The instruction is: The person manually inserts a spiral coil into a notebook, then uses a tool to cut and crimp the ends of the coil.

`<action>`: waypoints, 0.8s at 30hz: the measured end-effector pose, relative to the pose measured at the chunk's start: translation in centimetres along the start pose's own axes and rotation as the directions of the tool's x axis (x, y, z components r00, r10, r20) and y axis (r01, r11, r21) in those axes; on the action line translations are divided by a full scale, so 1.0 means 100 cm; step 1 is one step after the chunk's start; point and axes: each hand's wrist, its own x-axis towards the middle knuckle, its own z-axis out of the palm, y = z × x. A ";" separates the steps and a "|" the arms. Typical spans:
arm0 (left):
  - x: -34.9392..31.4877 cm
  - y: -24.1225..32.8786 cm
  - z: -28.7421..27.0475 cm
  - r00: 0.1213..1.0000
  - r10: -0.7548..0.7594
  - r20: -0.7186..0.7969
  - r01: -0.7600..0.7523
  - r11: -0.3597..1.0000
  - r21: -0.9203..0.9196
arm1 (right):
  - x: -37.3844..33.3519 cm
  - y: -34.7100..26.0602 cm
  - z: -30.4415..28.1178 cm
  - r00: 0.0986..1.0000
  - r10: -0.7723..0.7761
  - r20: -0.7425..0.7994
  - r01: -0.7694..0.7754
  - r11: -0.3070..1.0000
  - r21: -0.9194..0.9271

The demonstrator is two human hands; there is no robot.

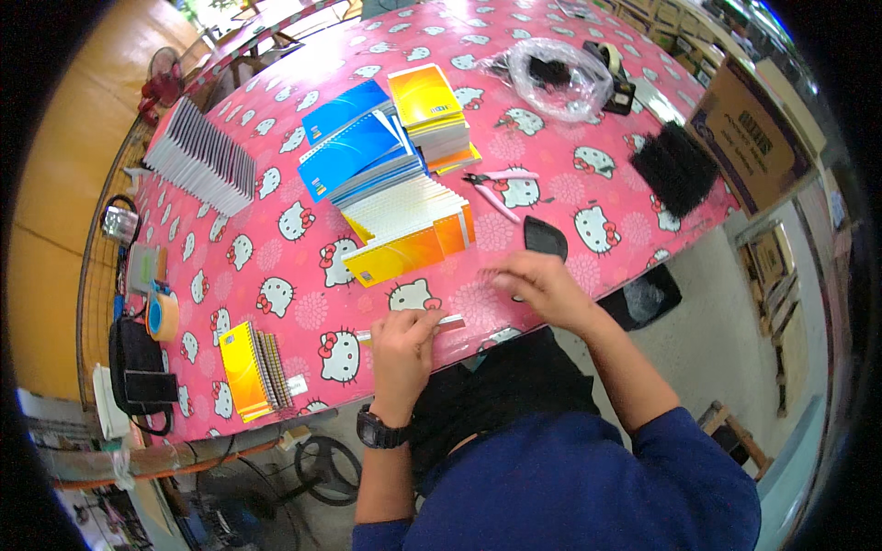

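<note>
My left hand (405,344), with a black watch on its wrist, is closed on a thin booklet (450,324) seen edge-on near the table's front edge. My right hand (542,286) hovers to the right of it, fingers pinched together. Something thin and dark may show at those fingertips, too faint to name. Just beyond my hands stands a row of yellow and orange notebooks (404,255). Blue notebooks (347,151) and a yellow-topped stack (425,96) lie behind it. Pink-handled cutters (501,191) and a black tray-like piece (546,238) rest beyond my right hand.
Finished-looking spiral notebooks (243,372) sit at the front left, near an orange tape roll (163,315) and a black pouch (138,376). A tall notebook stack (202,158) stands far left. Black wire pieces (675,168), a plastic bag (560,78) and a cardboard box (753,138) occupy the right.
</note>
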 end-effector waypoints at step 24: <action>-0.005 0.001 0.005 1.000 -0.016 -0.020 0.016 0.999 -0.032 | -0.004 0.004 0.023 0.908 -0.346 0.237 0.355 0.935 0.005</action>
